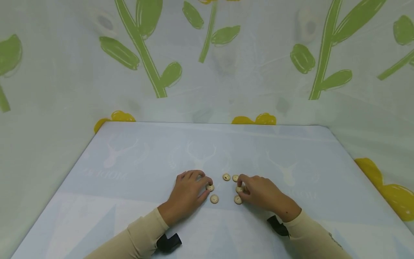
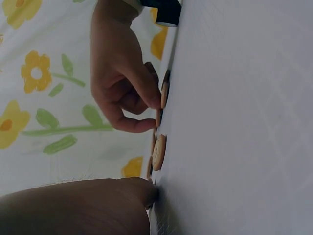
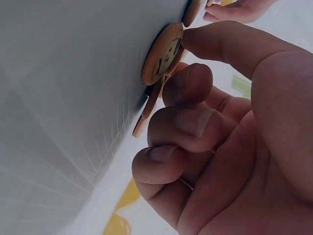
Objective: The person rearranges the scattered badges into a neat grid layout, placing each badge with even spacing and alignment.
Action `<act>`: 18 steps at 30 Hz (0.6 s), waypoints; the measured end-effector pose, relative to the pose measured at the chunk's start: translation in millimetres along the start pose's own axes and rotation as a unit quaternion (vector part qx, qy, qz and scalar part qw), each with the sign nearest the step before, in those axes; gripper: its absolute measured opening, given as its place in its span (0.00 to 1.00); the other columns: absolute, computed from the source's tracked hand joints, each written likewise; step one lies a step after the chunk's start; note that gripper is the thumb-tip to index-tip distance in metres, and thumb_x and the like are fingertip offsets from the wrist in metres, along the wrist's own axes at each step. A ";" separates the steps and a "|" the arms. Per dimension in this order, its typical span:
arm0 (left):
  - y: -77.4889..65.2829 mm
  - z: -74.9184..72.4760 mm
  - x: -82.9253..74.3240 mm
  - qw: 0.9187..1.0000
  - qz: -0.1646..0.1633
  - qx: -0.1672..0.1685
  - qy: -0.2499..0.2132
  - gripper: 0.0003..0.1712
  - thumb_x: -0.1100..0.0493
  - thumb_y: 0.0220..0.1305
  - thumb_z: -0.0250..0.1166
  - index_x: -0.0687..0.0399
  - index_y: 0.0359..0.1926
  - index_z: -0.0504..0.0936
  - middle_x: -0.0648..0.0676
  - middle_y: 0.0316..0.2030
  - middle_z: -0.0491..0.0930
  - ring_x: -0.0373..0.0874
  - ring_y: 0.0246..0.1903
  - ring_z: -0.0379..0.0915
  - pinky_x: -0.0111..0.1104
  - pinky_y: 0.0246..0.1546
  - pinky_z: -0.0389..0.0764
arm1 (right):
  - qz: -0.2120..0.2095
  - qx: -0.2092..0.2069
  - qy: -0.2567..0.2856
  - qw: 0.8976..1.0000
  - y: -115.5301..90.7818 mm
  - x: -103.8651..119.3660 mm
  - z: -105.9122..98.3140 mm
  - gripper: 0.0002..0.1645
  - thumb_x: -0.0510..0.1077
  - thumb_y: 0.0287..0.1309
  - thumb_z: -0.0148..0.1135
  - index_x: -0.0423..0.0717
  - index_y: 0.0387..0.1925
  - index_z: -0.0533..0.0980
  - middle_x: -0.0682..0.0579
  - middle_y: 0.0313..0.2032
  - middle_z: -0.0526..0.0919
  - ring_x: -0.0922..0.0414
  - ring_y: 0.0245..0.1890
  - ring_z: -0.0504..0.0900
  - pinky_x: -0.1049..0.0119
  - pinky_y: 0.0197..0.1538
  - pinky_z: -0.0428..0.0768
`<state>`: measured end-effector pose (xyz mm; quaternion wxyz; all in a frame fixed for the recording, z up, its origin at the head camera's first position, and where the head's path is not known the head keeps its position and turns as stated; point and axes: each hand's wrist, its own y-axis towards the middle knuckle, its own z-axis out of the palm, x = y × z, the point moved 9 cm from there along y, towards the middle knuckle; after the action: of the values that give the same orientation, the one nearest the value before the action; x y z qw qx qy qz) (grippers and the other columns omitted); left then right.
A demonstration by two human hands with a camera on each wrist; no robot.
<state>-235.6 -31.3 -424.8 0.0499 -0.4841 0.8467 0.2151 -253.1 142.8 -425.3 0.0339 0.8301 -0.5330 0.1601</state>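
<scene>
Several small round wooden discs lie on the pale table, roughly in a ring. In the head view my left hand (image 1: 187,192) pinches one disc (image 1: 210,187) at the ring's left side, with another disc (image 1: 214,199) just nearer to me. Across from it, my right hand (image 1: 263,192) holds a disc (image 1: 239,189) between thumb and index finger. A further disc (image 1: 238,199) lies right by that thumb. The right wrist view shows a face-like drawing on a nearby disc (image 3: 164,54); my right hand's other fingers (image 3: 183,125) are curled.
Two more discs, a left one (image 1: 226,177) and a right one (image 1: 235,178), lie at the ring's far side. The table (image 1: 155,144) carries a faint deer print. White curtain-like fabric (image 1: 252,86) with green leaves and yellow flowers surrounds it. Black straps hold devices at both wrists.
</scene>
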 end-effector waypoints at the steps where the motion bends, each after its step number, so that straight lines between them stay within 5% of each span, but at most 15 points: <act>1: 0.1 -0.2 -0.3 1.000 0.001 0.000 0.000 0.09 0.50 0.66 0.67 0.37 0.47 0.82 0.51 0.52 0.78 0.51 0.58 0.73 0.56 0.58 0.69 | 0.000 -0.001 0.000 1.000 -0.1 -0.1 -0.2 0.08 0.44 0.61 0.67 0.52 0.40 0.75 0.62 0.15 0.70 0.66 0.18 0.66 0.71 0.22 0.65; 18: -0.2 1.7 0.0 1.000 -0.003 0.002 0.005 0.09 0.50 0.66 0.67 0.36 0.47 0.82 0.50 0.52 0.78 0.50 0.58 0.73 0.55 0.59 0.69 | -0.003 -0.020 -0.002 1.000 0.8 -0.7 -2.0 0.08 0.45 0.59 0.70 0.53 0.39 0.78 0.64 0.15 0.71 0.65 0.18 0.67 0.70 0.23 0.65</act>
<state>-235.7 -30.7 -426.4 0.0470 -0.4880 0.8457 0.2109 -254.5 143.5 -423.7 0.0498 0.8311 -0.5340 0.1472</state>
